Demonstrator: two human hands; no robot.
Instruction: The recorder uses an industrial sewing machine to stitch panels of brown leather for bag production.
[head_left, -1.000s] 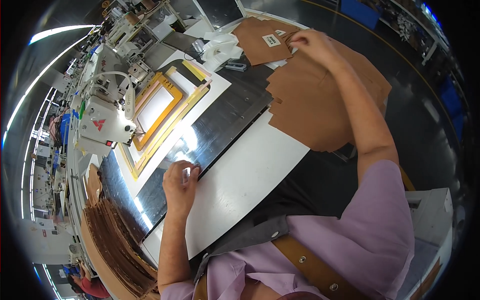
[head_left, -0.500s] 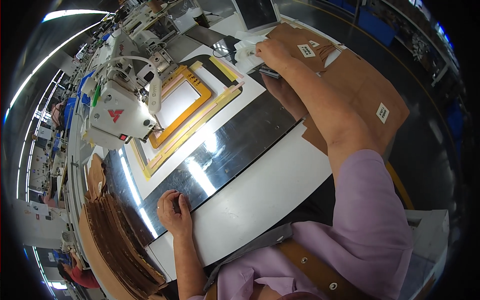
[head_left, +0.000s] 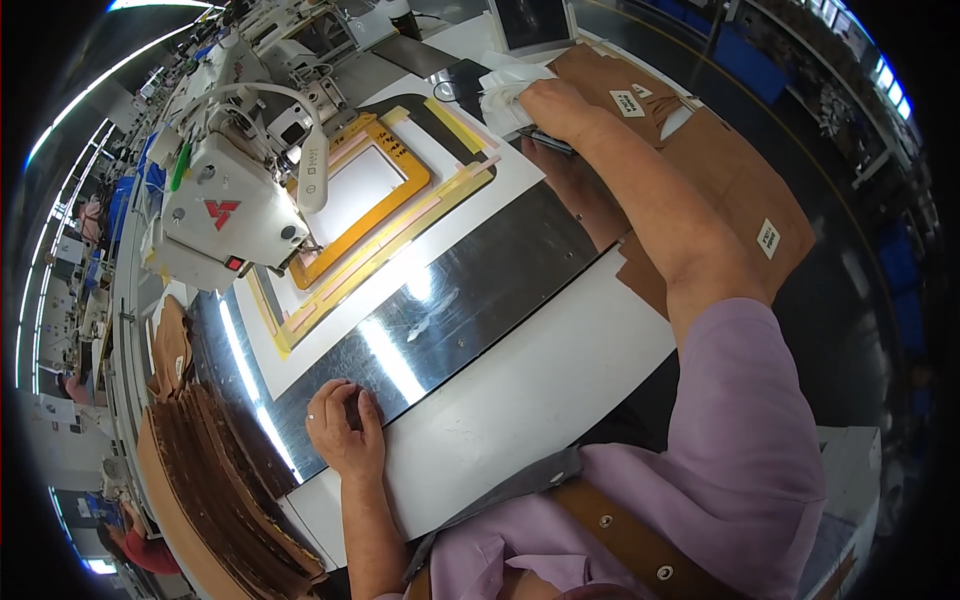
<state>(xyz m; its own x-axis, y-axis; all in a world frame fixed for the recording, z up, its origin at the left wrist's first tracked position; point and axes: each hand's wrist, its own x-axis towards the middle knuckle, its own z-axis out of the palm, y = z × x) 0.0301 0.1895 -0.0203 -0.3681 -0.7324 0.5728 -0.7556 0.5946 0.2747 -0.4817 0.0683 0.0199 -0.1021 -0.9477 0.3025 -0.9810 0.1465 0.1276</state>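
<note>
left hand [head_left: 345, 430]: fingers curled, flat on steel plate [head_left: 470, 300] | right hand [head_left: 555, 105]: fingers closed on white cloth [head_left: 505, 90], beside brown pieces [head_left: 740, 180]

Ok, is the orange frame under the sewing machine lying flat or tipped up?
Flat. The orange frame lies level on the white table, its far corner tucked under the sewing machine; no edge looks raised.

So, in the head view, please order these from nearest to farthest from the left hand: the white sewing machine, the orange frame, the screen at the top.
From the left hand:
1. Sewing machine, up and left.
2. Orange frame, centre, beyond the metal plate.
3. Screen, top edge, far side.
</note>
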